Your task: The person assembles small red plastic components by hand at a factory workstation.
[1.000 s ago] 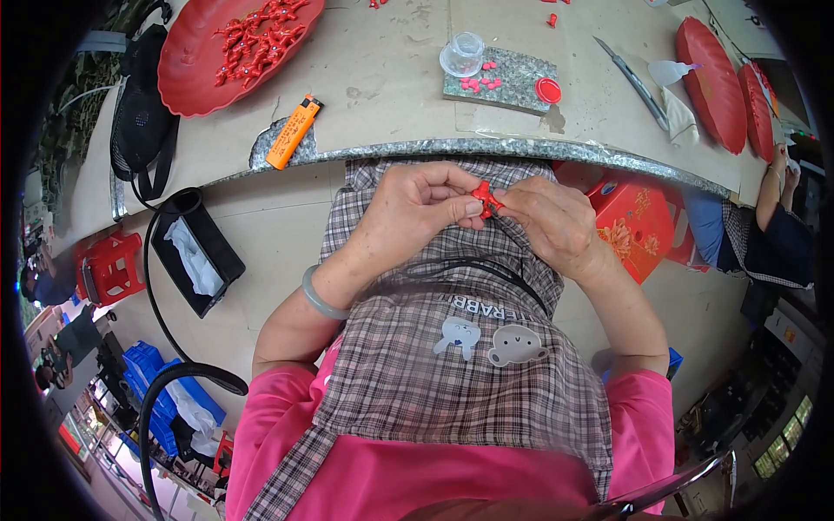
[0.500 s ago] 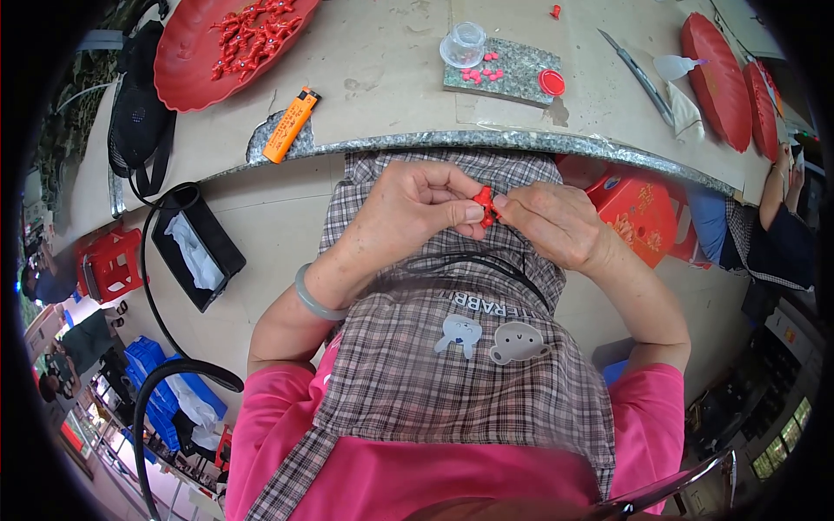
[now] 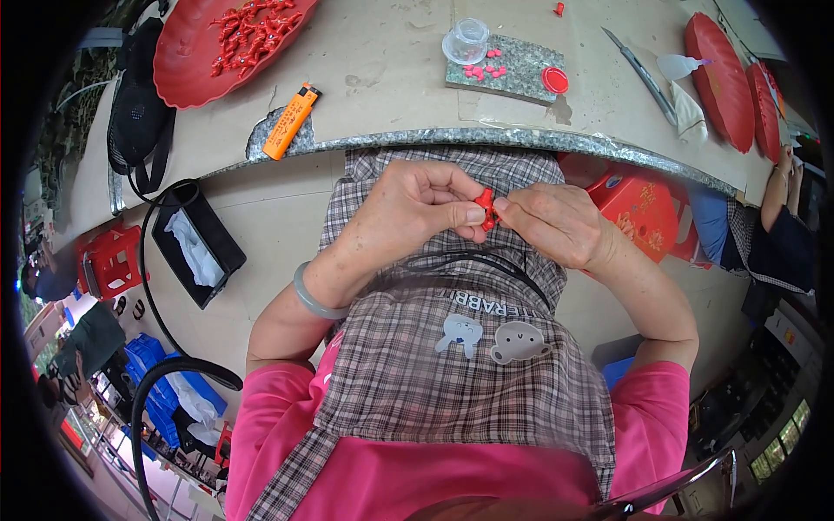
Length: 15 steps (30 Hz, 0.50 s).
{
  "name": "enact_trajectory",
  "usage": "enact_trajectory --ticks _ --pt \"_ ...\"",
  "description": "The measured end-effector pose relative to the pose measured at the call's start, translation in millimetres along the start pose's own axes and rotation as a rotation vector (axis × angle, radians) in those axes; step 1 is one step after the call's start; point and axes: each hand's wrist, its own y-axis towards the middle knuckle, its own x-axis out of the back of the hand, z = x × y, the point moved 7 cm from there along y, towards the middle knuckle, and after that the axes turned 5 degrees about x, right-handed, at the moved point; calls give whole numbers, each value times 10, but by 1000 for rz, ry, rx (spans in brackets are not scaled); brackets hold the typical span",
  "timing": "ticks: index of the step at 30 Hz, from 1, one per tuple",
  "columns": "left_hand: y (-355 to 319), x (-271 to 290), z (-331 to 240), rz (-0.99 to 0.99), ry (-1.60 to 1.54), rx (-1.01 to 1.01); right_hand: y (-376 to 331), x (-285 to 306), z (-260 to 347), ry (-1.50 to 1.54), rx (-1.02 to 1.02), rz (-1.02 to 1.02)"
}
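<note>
Over my lap, my left hand [image 3: 430, 201] pinches a small glossy red figurine [image 3: 488, 208] between thumb and fingers. My right hand [image 3: 554, 221] is closed too, its thumb and fingertips gripping the right side of the same figurine. What lies under those right fingertips is hidden. On the table ahead, a stone slab [image 3: 521, 74] carries several pink bits [image 3: 483, 72], a clear plastic cup [image 3: 466, 42] and a red round lid [image 3: 555, 81]. A scalloped red tray [image 3: 187, 74] at the far left holds several similar red figurines [image 3: 254, 35].
An orange lighter [image 3: 291, 122] lies by the table's near edge [image 3: 391, 139]. To the right are a craft knife [image 3: 641, 78], a small squeeze bottle [image 3: 679, 65] and a red dish [image 3: 719, 87]. A black bin [image 3: 224, 252] and a red stool [image 3: 638, 213] stand below table level.
Both hands stay almost in place on the red figurine, with its tilt shifting slightly. Objects on the table appear slightly displaced in the picture.
</note>
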Motion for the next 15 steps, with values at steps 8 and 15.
enact_trajectory --ticks 8,15 --pt "14 0 15 6 0 2 -24 -8 -11 14 -19 12" --pt "39 5 48 24 -35 -12 -12 25 -29 24 -58 50"
